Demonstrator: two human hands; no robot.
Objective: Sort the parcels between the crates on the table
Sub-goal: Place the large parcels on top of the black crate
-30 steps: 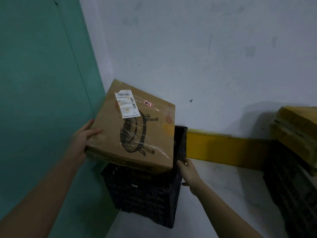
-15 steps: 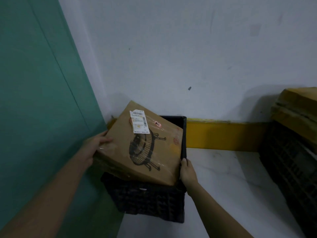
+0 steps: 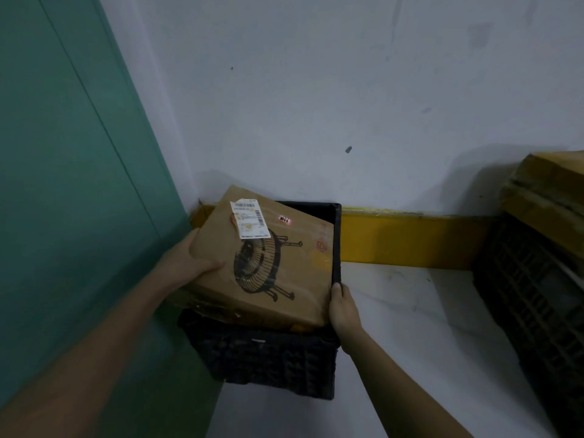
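The crate (image 3: 271,358) is sitting on the table (image 3: 410,327), in the corner where the back wall (image 3: 316,90) is meeting the side panel (image 3: 63,153) to the crate's left. The parcel (image 3: 268,257) is lying tilted across the crate's top, with the left hand (image 3: 192,260) gripping its left edge and the right hand (image 3: 343,308) resting at the crate's right rim. Well to the right of the crate, a second crate (image 3: 531,298) is standing with stacked parcels (image 3: 546,191) lying on it.

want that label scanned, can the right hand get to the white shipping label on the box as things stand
Probably yes: the white label faces up uncovered on the box, but the right hand would first have to let go of the crate rim.
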